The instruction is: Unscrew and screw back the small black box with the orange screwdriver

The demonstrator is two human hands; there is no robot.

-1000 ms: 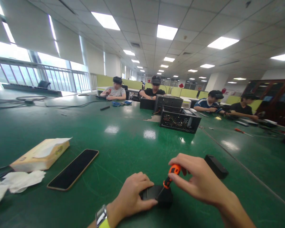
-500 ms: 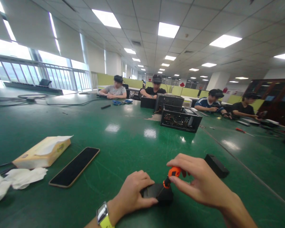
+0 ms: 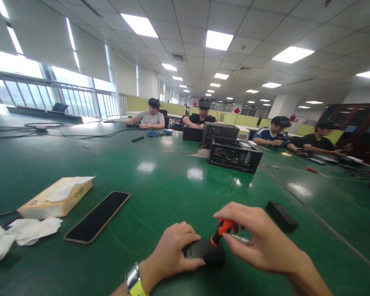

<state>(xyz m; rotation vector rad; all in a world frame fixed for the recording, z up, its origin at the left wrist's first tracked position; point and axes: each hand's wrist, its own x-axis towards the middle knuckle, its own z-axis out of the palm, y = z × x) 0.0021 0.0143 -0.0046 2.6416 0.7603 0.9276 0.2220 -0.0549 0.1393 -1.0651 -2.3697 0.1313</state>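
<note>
From where I stand, toward the near left corner of the glossy green tabletop point(image 3: 163, 191) lie crumpled white tissues point(image 3: 33, 231), a soft yellow tissue packet point(image 3: 47, 199) just beyond them and a dark-screened, gold-rimmed phone point(image 3: 97, 216) to its right. Next, close to the near edge, the left hand point(image 3: 174, 249) has its grip curled around the left end of a small matt-black rectangular block point(image 3: 216, 257), thumb on the near side, fingers on the far side. Tilted over that block is a stubby orange-and-black screwdriver point(image 3: 223, 227), its shank slanting down toward the left thumb. The right hand point(image 3: 255, 238) pinches the handle between thumb and fingers; whether the tip is seated, I cannot tell. Leaning like that, it could skid under a push and jab the thumb. Were the left grip to slacken, turning might swivel the block on so smooth a surface. Farthest right, a second black block point(image 3: 282, 216) lies just beyond the right wrist, where a stray nudge could shift it.
</note>
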